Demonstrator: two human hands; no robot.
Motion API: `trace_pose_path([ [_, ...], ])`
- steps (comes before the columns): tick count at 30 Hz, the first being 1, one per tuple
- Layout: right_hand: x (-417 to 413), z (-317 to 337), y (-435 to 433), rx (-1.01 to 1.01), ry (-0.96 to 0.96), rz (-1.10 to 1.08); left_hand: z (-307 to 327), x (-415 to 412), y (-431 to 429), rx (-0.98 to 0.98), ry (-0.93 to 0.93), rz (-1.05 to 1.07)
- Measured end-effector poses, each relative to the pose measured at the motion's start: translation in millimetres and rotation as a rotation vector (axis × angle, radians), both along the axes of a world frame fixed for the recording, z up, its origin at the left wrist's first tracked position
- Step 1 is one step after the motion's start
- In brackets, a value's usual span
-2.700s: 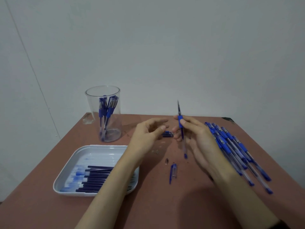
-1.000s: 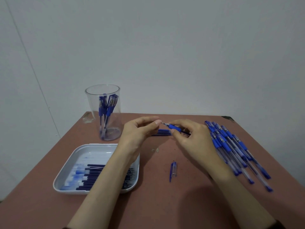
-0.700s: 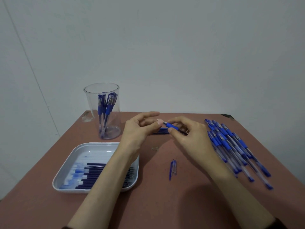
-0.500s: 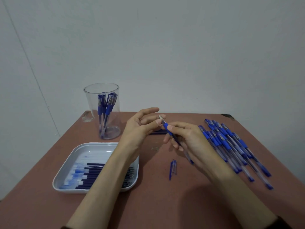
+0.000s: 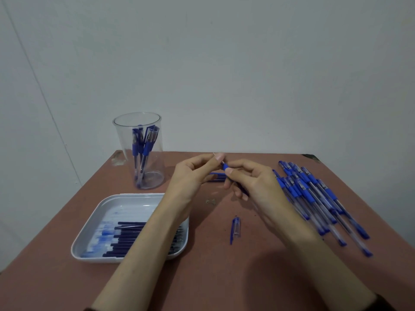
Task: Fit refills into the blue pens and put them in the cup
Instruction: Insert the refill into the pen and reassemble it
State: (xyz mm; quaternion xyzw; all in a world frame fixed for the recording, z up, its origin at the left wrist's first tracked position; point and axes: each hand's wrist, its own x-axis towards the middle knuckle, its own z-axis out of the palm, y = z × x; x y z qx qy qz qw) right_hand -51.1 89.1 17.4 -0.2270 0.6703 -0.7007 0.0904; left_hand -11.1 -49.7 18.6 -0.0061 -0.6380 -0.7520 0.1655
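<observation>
- Pale grey wall (image 5: pixel 224 63) is seen behind a reddish-brown table (image 5: pixel 213 277).
- A clear cup (image 5: pixel 125 158) is stood upright at the table's far left, and several capped pens (image 5: pixel 144 144) are held inside it, leaning against its wall.
- Nearer the camera than the cup, a white tray (image 5: pixel 89 230) is laid flat; dark refills (image 5: pixel 128 237) are lined up side by side in its near half, partly hidden by the left forearm.
- To the right of the cup, above the table's middle, a blue pen (image 5: pixel 224 166) is held between both hands.
- The barrel is gripped by the right hand (image 5: pixel 258 185), with thumb and curled fingers closed round it just below the blue grip.
- The pen's tip end is pinched between thumb and forefinger of the left hand (image 5: pixel 188 178); the other fingers are curled loosely.
- A short bundle of dark refills (image 5: pixel 216 176) is seen on the table behind the hands.
- A loose pen cap (image 5: pixel 235 228) is laid on the table right of the tray, apart from everything else.
- Far right of the cup, a pile of blue pens (image 5: pixel 314 196) is spread slantwise on the table.
</observation>
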Motion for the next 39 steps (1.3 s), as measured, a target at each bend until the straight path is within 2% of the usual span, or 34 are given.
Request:
trace_pose_path([
  [8, 1, 2, 2, -0.041, 0.054, -0.075, -2, -2, -3, -0.006, -0.048, 0.082],
  [14, 6, -6, -3, 0.225, 0.514, -0.305, -3, -3, 1, -0.003, -0.052, 0.071],
  [17, 9, -8, -4, 0.225, 0.607, -0.321, -3, -3, 1, 0.012, -0.063, 0.076],
  [20, 10, -6, -5, 0.206, 0.475, -0.282, -2, -2, 0, 0.056, -0.071, 0.07],
  [23, 7, 0, -3, 0.052, 0.106, -0.067, 0, -2, 1, 0.099, -0.079, 0.035],
  [24, 5, 2, -2, 0.035, 0.046, -0.021, 0, -1, 1, 0.105, -0.078, 0.044],
  [25, 4, 2, -1, 0.067, 0.053, -0.02, 0, -1, 1, 0.107, -0.076, 0.062],
  [28, 3, -2, 0, 0.282, 0.276, -0.165, -1, -3, -1, 0.142, -0.082, 0.121],
  [30, 1, -5, -1, 0.311, 0.35, -0.222, -1, -4, -3, 0.156, -0.097, 0.133],
  [39, 1, -1, 2, 0.082, 0.029, 0.047, 5, 0, -3, 0.163, -0.083, 0.087],
])
